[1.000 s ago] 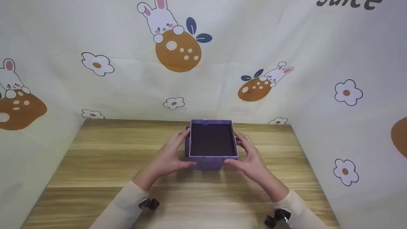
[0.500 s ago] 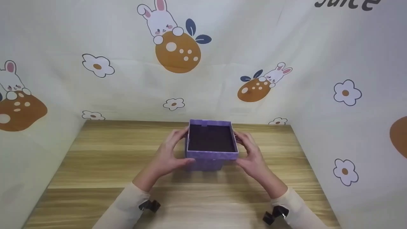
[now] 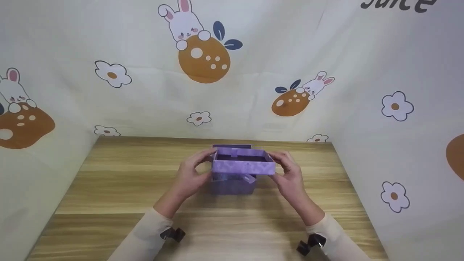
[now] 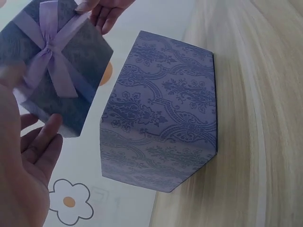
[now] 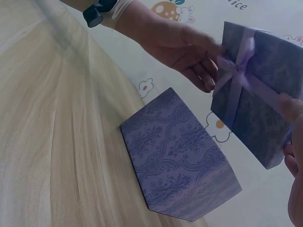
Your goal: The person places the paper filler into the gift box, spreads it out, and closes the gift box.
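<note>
Both hands hold a purple patterned gift box lid [image 3: 243, 167] between them above the box. Its dark hollow side faces up, and a lilac ribbon bow [image 4: 49, 46] on its outer face points down. My left hand [image 3: 192, 175] grips the lid's left edge, thumb at the near side and fingers behind. On the right edge, my right hand [image 3: 290, 175] pinches it the same way. Below stands the purple box [image 3: 232, 187], upright on the table; the lid hides most of its opening. A loose ribbon end [image 3: 249, 178] hangs under the lid.
The wood-grain table [image 3: 137, 174] extends around the box. A pale cloth [image 3: 145, 98] printed with rabbits, oranges and flowers rises behind it and on both sides. Black camera mounts [image 3: 173, 235] sit on the sleeved wrists.
The lid has tilted: its near edge has come up, so its front side now shows and its inside shows less. The box's far rim and the ribbon end have come into view.
</note>
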